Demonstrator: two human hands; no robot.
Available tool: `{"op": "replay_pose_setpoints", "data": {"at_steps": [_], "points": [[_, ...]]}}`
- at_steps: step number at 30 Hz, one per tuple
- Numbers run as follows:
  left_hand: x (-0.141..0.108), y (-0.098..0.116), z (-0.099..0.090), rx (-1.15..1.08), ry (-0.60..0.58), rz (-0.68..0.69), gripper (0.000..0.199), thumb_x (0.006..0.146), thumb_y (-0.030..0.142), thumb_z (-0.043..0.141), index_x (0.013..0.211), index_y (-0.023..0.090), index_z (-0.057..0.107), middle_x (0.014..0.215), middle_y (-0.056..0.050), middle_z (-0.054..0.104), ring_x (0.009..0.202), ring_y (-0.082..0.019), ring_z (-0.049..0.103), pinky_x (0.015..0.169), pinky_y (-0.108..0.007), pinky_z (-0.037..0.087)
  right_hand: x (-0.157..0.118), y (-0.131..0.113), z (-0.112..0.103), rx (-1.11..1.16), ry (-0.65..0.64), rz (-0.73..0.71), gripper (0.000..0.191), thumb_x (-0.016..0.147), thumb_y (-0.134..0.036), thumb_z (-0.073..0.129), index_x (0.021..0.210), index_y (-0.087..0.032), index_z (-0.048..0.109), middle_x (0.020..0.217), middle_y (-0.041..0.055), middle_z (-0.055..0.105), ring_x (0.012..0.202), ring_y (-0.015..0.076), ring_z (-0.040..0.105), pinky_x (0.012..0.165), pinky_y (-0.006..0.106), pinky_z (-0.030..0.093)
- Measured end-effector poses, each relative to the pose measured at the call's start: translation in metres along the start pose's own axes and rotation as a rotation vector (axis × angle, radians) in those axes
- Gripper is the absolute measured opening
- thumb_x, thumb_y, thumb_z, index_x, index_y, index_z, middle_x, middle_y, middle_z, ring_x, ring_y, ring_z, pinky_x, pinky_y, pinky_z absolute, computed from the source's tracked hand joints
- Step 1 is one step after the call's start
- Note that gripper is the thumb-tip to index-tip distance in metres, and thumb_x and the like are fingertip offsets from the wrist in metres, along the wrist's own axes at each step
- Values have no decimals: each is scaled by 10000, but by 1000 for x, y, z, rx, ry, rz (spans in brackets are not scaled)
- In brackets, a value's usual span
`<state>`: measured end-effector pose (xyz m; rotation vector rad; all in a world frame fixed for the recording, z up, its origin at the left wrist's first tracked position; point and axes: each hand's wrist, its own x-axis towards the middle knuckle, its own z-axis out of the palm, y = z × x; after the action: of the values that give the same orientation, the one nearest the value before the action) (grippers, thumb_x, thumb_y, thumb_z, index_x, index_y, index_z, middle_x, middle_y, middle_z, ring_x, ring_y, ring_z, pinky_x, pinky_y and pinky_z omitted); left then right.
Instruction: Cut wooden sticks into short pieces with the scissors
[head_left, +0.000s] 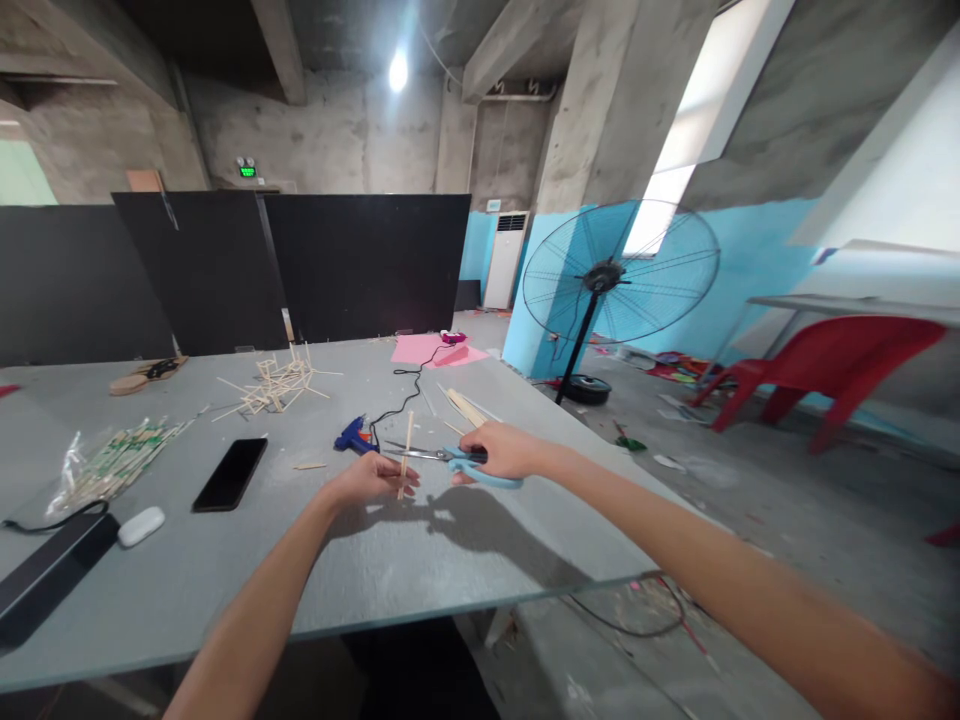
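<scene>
My left hand (373, 479) is closed in a pinch around thin wooden sticks (409, 445), held upright above the table. In my right hand (499, 450) is a pair of scissors (480, 474) with light blue handles. Its metal blades point left, slightly apart, and reach to the sticks; I cannot tell whether they touch them. Just beyond my left hand lies a blue glue gun (351, 436) with a black cord. More loose sticks (466, 408) lie past my right hand, partly hidden by it.
On the grey table (360, 580) are a stick structure (277, 385), a black phone (231, 475), a bag of wrapped sticks (124, 460), a white case (141, 526), a dark oblong box (56, 575) and pink paper (420, 349). A floor fan (602, 278) stands right, beyond the table edge.
</scene>
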<state>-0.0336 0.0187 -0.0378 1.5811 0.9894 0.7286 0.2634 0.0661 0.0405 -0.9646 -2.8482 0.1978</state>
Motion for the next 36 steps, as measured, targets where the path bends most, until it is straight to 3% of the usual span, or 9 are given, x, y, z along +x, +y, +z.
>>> {"op": "replay_pose_setpoints", "data": {"at_steps": [27, 36], "points": [[-2, 4, 2, -3, 16, -9, 506, 695, 426, 902, 1072, 99, 813, 988, -179, 798, 951, -297, 760, 869, -403, 583, 0, -3, -3, 1, 0, -11, 589, 818, -782, 621, 711, -203, 645, 639, 16, 604, 575, 152, 416, 584, 302, 246], [-4, 7, 2, 24, 8, 1, 470, 727, 377, 868, 1090, 85, 811, 1010, -191, 794, 954, -282, 755, 845, -375, 579, 0, -2, -2, -18, -13, 6, 584, 816, -776, 632, 717, -202, 663, 643, 26, 618, 584, 157, 445, 593, 301, 255]]}}
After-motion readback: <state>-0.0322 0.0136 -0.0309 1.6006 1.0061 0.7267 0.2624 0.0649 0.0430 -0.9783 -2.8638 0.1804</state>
